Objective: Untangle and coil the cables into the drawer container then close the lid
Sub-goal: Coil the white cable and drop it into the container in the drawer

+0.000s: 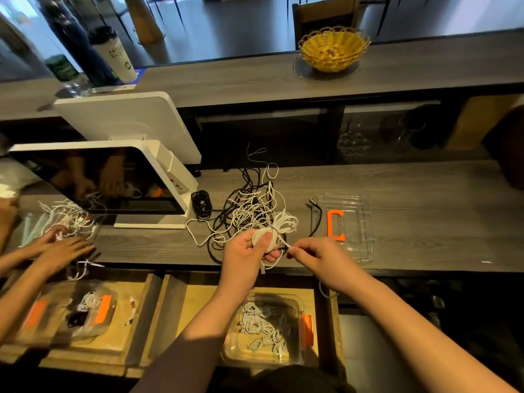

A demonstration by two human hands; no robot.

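Observation:
My left hand [246,252] grips a white cable coil [279,226] above the counter's front edge, thumb pressed on the loops. My right hand [320,258] pinches the free end of that same white cable just right of the coil. Behind them a tangle of black and white cables [246,205] lies on the grey counter [425,217]. Below, in an open wooden drawer, a clear container [296,304] with orange latches holds several coiled white cables. Its clear lid [357,222] with an orange clasp lies on the counter to the right.
A white point-of-sale terminal [119,177] stands at the left. Another person's hands [56,248] work on a second cable tangle at the far left, above another drawer container [93,310]. A yellow wicker basket [334,49] sits on the upper ledge.

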